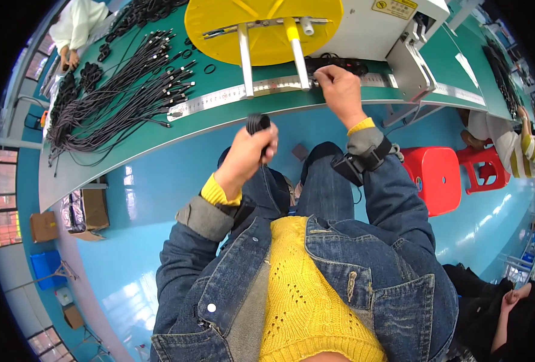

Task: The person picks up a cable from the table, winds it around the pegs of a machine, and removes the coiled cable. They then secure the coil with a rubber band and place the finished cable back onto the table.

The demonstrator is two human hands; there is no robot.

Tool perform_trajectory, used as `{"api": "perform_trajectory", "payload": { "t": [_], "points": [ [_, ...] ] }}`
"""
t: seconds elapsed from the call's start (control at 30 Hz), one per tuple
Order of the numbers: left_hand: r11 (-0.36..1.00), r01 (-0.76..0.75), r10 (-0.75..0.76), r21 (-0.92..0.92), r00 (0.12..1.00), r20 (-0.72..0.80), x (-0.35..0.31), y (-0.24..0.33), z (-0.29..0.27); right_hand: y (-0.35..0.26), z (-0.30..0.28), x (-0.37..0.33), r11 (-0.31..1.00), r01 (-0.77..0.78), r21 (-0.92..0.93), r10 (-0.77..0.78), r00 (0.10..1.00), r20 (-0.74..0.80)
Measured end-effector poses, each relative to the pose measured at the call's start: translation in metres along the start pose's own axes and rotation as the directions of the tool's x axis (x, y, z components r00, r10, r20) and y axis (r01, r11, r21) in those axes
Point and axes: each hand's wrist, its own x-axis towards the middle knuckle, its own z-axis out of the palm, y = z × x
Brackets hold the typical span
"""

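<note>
My left hand [242, 155] is closed around a coiled bundle of black cable [258, 123], held in front of the table edge. Farther off to the right, my right hand [342, 94] reaches over the table with thumb and fingers pinched together; anything between them is too small to make out. Its fingertips are close to a pale peg [299, 60] that sticks out from a yellow disc [219, 39] on a white machine [364, 30]. A second peg [245, 63] stands left of it. Below the pegs a metal ruler [210, 103] runs along the green table [132, 134].
Many loose dark cables [107, 105] with plugs lie on the table's left. A metal bracket [413, 69] stands right of the machine. Red stools [433, 181] are on the floor at right, cardboard boxes [92, 211] at left. Other people sit at far left and right.
</note>
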Motion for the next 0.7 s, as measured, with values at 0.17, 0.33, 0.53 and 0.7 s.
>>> {"api": "perform_trajectory", "payload": {
  "t": [0.17, 0.33, 0.53, 0.7],
  "points": [
    [0.951, -0.311, 0.298, -0.005, 0.916, -0.269, 0.037, 0.037, 0.002, -0.035, 0.034, -0.006, 0.971, 0.179, 0.155, -0.179, 0.984, -0.015],
    [0.938, -0.346, 0.323, -0.025, 0.897, -0.301, 0.045, 0.043, -0.010, -0.036, 0.055, -0.011, 0.930, 0.315, 0.188, -0.338, 0.935, 0.109],
    [0.925, -0.380, 0.361, 0.025, 0.854, -0.375, 0.049, 0.036, -0.017, -0.046, 0.059, -0.016, 0.942, 0.093, 0.322, -0.134, 0.985, 0.106],
    [0.896, -0.418, 0.337, -0.151, 0.860, -0.384, 0.049, 0.037, -0.015, -0.072, 0.050, -0.025, 0.940, -0.049, 0.337, -0.020, 0.980, 0.199]
  ]
}}
